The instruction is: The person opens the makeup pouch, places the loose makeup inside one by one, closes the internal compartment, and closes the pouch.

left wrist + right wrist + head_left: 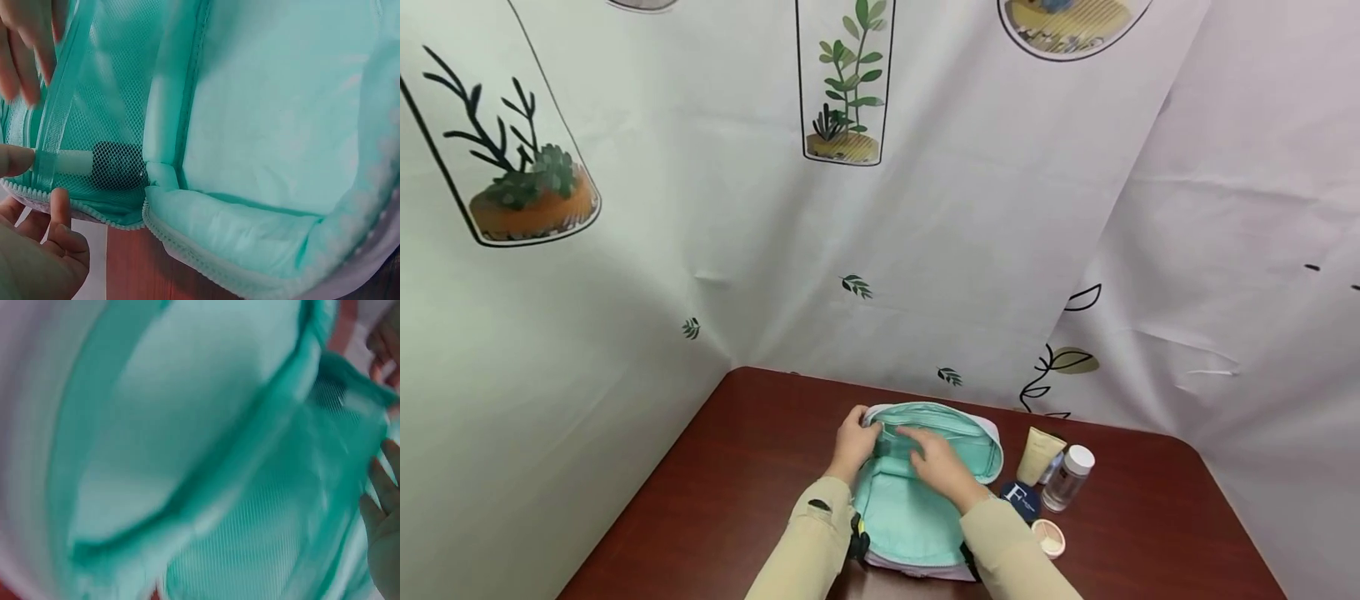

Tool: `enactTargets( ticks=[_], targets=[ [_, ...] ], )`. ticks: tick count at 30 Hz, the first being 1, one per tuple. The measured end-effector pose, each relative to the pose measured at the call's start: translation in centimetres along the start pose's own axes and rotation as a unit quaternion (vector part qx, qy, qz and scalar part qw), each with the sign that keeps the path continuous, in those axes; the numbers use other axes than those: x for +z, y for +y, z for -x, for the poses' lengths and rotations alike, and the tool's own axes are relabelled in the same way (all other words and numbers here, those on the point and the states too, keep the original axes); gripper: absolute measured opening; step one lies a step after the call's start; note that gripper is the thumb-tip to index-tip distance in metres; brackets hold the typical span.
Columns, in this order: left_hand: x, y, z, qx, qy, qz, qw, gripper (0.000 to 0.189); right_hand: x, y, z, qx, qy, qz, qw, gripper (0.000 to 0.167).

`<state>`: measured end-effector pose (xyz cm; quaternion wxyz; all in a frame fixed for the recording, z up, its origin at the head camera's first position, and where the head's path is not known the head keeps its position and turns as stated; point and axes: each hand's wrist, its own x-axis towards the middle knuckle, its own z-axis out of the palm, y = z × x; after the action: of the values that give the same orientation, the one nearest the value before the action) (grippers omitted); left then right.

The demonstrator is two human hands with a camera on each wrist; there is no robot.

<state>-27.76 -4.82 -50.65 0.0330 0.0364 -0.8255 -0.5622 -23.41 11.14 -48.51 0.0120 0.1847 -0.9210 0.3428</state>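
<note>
A mint-lined zip bag lies unzipped on the table, its lid folded back toward the wall. My left hand pinches the lid's left edge, thumb inside and fingers beneath the zipped rim in the left wrist view. Inside the lid is a mesh pocket; a small tube or bottle with a dark part and a pale part shows through its mesh. Over the pocket's opening hovers my right hand, fingers extended and holding nothing. The bag's main compartment shows only its lining. The right wrist view is blurred.
Right of the bag stand a cream squeeze tube and a clear bottle with a white cap. A dark blue round case and a small round palette lie near them. A printed cloth wall borders the brown table.
</note>
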Motion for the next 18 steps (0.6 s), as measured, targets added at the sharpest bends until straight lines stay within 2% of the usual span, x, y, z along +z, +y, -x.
enactTargets(
  ticks=[3, 7, 11, 15, 18],
  targets=[
    [0.0, 0.2, 0.0, -0.006, 0.001, 0.002, 1.0, 0.014, -2.6, 0.4, 1.0, 0.012, 0.022, -0.017, 0.9995, 0.031],
    [0.1, 0.2, 0.2, -0.004, -0.003, 0.0, 1.0, 0.013, -6.3, 1.8, 2.3, 0.055, 0.079, -0.019, 0.9951, 0.021],
    [0.1, 0.5, 0.3, -0.012, 0.003, -0.017, 0.9998, 0.012, -10.3, 3.6, 3.3, 0.084, 0.144, 0.022, 0.9858, 0.02],
    [0.2, 0.7, 0.5, -0.023, 0.013, -0.038, 0.9989, 0.015, -13.6, 5.0, 4.3, 0.104, 0.157, 0.071, 0.9796, 0.022],
    [0.2, 0.7, 0.5, -0.028, 0.02, -0.041, 0.9986, 0.018, -14.9, 5.6, 5.1, 0.121, 0.152, 0.082, 0.9775, 0.024]
  ],
)
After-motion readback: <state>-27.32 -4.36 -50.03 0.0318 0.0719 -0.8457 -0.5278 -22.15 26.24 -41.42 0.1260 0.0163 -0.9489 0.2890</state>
